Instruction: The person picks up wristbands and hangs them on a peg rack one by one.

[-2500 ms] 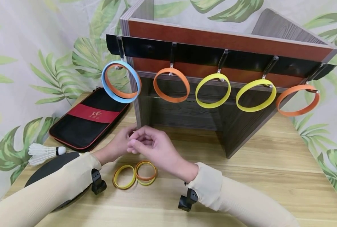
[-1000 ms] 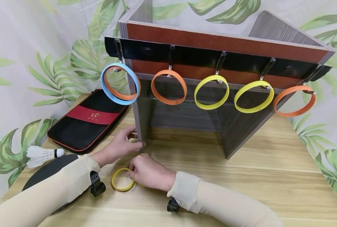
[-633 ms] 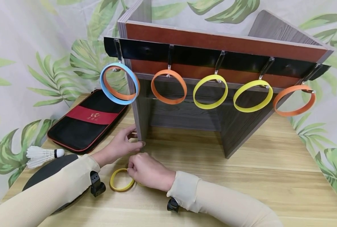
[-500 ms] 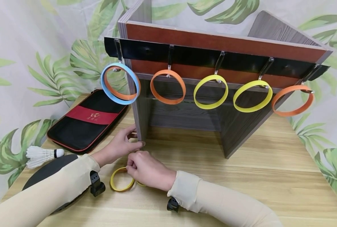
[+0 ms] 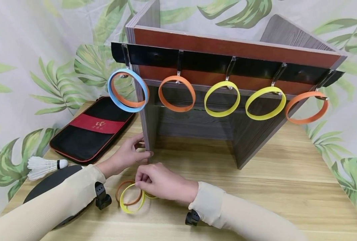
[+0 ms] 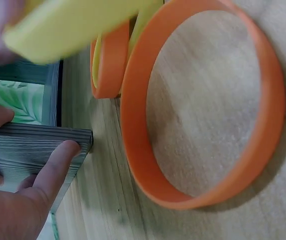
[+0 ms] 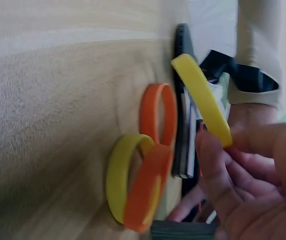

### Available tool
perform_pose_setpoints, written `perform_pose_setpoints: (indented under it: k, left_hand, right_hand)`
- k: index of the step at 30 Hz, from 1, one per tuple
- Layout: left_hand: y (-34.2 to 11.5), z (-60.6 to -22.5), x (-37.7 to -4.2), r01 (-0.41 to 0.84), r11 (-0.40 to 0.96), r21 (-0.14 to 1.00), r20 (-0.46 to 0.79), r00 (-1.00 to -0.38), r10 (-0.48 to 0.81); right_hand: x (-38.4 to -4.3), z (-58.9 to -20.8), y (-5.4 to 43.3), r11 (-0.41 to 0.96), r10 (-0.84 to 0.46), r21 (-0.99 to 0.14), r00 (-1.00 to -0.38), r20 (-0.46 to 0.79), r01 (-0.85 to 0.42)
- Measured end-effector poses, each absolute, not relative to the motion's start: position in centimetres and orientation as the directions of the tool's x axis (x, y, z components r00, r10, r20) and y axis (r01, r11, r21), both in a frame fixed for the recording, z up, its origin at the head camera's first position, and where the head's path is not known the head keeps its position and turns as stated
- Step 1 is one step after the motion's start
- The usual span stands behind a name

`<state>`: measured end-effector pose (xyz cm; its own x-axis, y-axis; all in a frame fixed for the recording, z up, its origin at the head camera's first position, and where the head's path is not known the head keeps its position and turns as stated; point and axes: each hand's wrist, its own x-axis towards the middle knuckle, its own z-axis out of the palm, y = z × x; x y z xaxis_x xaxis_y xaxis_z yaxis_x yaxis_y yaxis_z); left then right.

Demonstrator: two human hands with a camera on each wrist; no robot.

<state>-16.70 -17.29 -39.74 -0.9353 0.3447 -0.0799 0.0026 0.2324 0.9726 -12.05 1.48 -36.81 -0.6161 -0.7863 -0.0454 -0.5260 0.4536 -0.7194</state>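
Observation:
My right hand (image 5: 166, 183) pinches a yellow wristband (image 5: 131, 212) between thumb and fingertips; it hangs just above the table, overlapping an orange wristband (image 5: 117, 194). Another yellow wristband (image 7: 113, 180) and an orange one (image 7: 147, 192) lie together beside that, mostly hidden by the right hand in the head view. My left hand (image 5: 125, 154) grips the lower front edge of the wooden rack's left side panel (image 5: 145, 134), thumb and fingers on either side. Along the rack's front hang a blue wristband (image 5: 110, 95) with an orange one behind it, and further orange and yellow wristbands (image 5: 207, 103).
A black strip (image 5: 208, 62) with several clear hooks runs across the rack's front. To the left lie a black case with a red band (image 5: 86, 144), a white shuttlecock (image 5: 43, 167) and a dark rounded thing (image 5: 50, 182) under the left sleeve.
The right hand went down to the wristbands on the table and has lifted a yellow one off the orange one. My left hand now grips the panel edge, apart from the right.

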Motion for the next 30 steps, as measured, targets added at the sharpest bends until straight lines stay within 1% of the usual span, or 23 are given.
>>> perform_pose_setpoints:
  k: [7,11,12,15,19,23,27,30]
  left_hand:
    - [-17.2,-39.7,-16.7,0.013,0.234,0.972,-0.069,-0.939,0.338]
    - [-17.1,-39.7,-16.7,0.004,0.237,0.972,-0.077,-0.940,0.333]
    - [-17.1,-39.7,-16.7,0.001,0.236,0.972,-0.080,-0.940,0.332]
    - [-17.2,-39.8,-16.8,0.018,0.245,0.969,-0.067,-0.940,0.334]
    - [-17.4,-40.0,-16.8,0.071,0.226,0.972,-0.015,-0.934,0.356]
    - [-17.5,-40.1,-16.8,0.104,0.182,0.978,0.027,-0.923,0.384]
    - [-17.3,-39.9,-16.8,0.065,0.210,0.976,-0.017,-0.931,0.365]
    - [-17.2,-39.8,-16.8,-0.007,0.243,0.970,-0.091,-0.937,0.338]
  right_hand:
    - [-12.2,-34.3,4.2,0.330,-0.854,-0.824,-0.518,-0.052,-0.460]
    - [-12.4,-32.3,5.8,0.266,-0.866,-0.880,-0.499,-0.039,-0.393]
    - [-12.4,-31.8,6.2,0.254,-0.862,-0.891,-0.506,-0.031,-0.376]
    - [-12.4,-29.9,7.2,0.202,-0.836,-0.930,-0.549,0.001,-0.308]
    - [-12.2,-27.7,8.2,0.081,-0.773,-0.966,-0.627,0.094,-0.245]
    - [-11.8,-26.0,8.8,-0.035,-0.668,-0.971,-0.718,0.198,-0.235]
    - [-11.4,-24.9,9.0,-0.157,-0.539,-0.962,-0.798,0.271,-0.222]
    - [-11.1,-24.4,9.0,-0.258,-0.439,-0.937,-0.835,0.331,-0.236]
